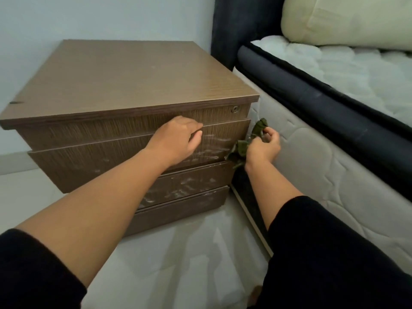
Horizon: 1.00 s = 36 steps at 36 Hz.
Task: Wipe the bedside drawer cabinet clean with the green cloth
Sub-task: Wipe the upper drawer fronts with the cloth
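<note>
The brown wood-grain drawer cabinet (124, 83) stands on the pale floor, left of the bed. Its drawer fronts show whitish smears. My left hand (178, 139) lies against the second drawer front, its fingers curled at the gap under the top drawer. My right hand (264, 144) grips the crumpled green cloth (240, 148) in the narrow gap between the cabinet's right front corner and the mattress side. A small round lock sits at the top drawer's right end.
The bed's quilted mattress (312, 166) with a dark padded rail (312, 97) stands close on the right. A dark headboard (240, 23) and a cream pillow (345, 18) lie behind. A pale wall runs behind the cabinet, and white floor (182, 253) spreads in front.
</note>
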Available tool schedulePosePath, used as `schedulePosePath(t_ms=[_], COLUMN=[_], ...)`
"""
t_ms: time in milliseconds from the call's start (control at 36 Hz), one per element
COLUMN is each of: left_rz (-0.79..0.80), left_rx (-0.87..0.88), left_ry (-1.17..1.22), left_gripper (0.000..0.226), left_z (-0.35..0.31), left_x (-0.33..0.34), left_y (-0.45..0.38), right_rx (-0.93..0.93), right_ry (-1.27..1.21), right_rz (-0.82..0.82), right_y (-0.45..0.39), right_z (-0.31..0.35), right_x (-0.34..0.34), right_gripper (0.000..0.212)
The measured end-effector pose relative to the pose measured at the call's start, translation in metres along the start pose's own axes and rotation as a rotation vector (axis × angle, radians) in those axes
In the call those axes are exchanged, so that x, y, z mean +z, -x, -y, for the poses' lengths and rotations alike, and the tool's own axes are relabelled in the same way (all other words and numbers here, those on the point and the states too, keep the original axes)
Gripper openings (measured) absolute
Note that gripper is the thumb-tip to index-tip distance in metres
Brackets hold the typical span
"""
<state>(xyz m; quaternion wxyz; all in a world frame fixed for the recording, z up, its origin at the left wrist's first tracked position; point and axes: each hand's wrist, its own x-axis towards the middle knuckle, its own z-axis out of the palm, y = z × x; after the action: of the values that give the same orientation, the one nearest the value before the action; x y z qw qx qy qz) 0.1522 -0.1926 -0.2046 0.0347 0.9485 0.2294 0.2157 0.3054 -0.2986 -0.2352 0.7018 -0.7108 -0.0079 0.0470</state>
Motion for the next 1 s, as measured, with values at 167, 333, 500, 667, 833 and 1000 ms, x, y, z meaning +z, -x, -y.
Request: schedulePosePath(t_ms=[167,333,500,667,833,1000], left_rz=[0.002,0.018,0.012,-0.004,-0.049,-0.095], left_rx=[0.013,0.025,0.003,-0.021,-0.053,-0.111], left_ry=[0.033,0.039,0.032,0.012,-0.012,-0.041], left_gripper=[0.038,0.039,0.04,0.039,0.036,0.034], left_z=[0.003,0.006,0.013,0.036,0.063,0.097], left_x=[0.001,-0.001,-0.007,-0.022,-0.04,-0.056], left_y=[-0.001,-0.002,0.006,0.032,0.062,0.094], right_rx=[-0.064,-0.099,-0.084,-0.064,-0.097,-0.117], right_ry=[0.032,0.072,0.077,0.069,0.064,0.054], right_rz=[0.005,0.038,0.103,0.194,0.283,0.332], right_y=[0.004,0.009,0.038,0.08,0.127,0.171], right_z=[0.001,-0.004,-0.01,-0.012,-0.012,-0.011], right_x=[0.024,0.028,0.037,0.048,0.063,0.082], right_gripper=[0.031,0.025,0.023,0.021,0.019,0.02])
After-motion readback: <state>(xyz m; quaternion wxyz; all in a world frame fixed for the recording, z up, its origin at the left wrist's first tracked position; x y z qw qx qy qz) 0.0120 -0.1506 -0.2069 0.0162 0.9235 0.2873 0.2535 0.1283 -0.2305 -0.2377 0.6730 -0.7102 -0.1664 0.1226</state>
